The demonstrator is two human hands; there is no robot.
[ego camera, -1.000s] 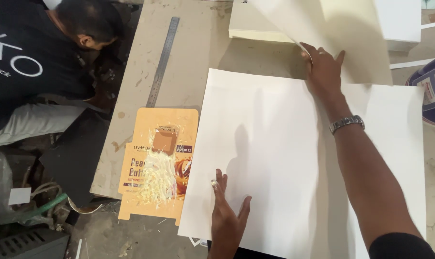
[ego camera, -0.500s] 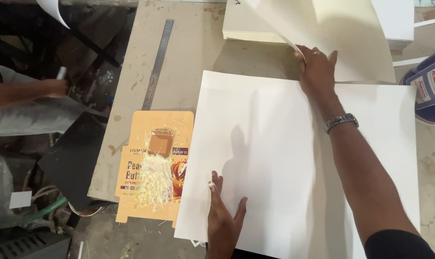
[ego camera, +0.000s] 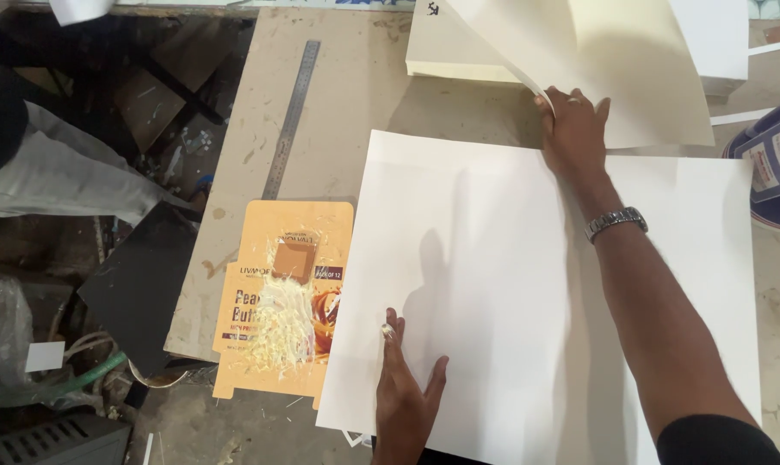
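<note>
A large white sheet of paper point(ego camera: 493, 258) lies flat on the work board. My left hand point(ego camera: 403, 392) presses flat on its near edge, fingers spread. My right hand point(ego camera: 572, 129), with a metal watch on the wrist, reaches to the far edge of the sheet and grips the lower edge of a cream sheet point(ego camera: 597, 60) that curls up off a stack of cream paper point(ego camera: 459, 52) at the back.
A flattened orange carton point(ego camera: 287, 293) smeared with dried glue lies left of the white sheet. A steel ruler point(ego camera: 292, 116) rests on the brown board point(ego camera: 338, 95). A blue-and-white tub point(ego camera: 773, 164) stands at the right. Another person's grey trouser leg point(ego camera: 63, 176) is at the left.
The other person at the left has shifted away, so only a leg shows now. My hands and the sheets have hardly moved.
</note>
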